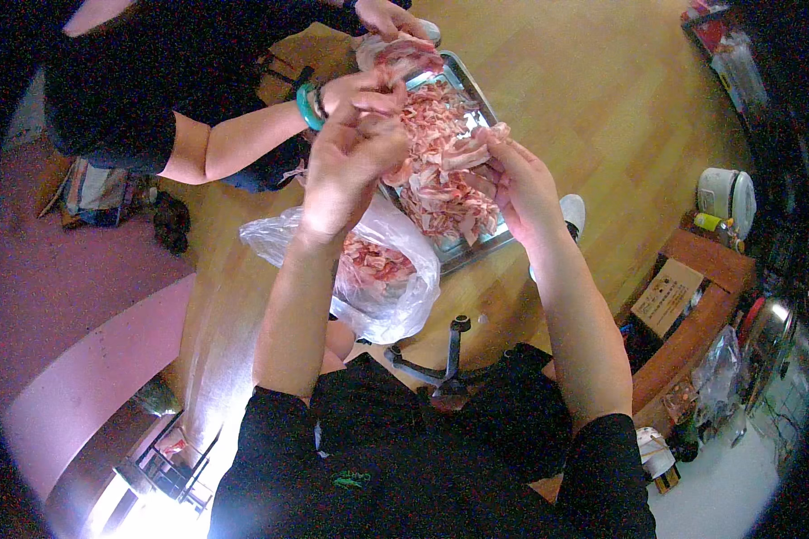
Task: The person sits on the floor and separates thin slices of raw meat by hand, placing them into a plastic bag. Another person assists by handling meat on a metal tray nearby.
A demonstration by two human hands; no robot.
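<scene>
Raw sliced meat [438,111] lies heaped in a metal tray [468,252] in front of me. My right hand [522,182] pinches a pale pink strip of meat [468,149] between thumb and fingers, above the tray's right part. My left hand [354,162] is raised over the tray's left edge, fingers curled; a bit of meat [398,174] shows beside its fingertips, but whether it is gripped is unclear. Below, between my forearms, a clear plastic bag [418,303] stands with its mouth spread and more cut meat [374,259] inside.
A co-worker's hand with a green bangle [354,98] is close beyond my left hand; their other hand [387,17] holds meat [401,54]. A wheeled chair base [450,364] stands near my knees. A wooden cabinet [687,330] with a cardboard box [667,296] is at right.
</scene>
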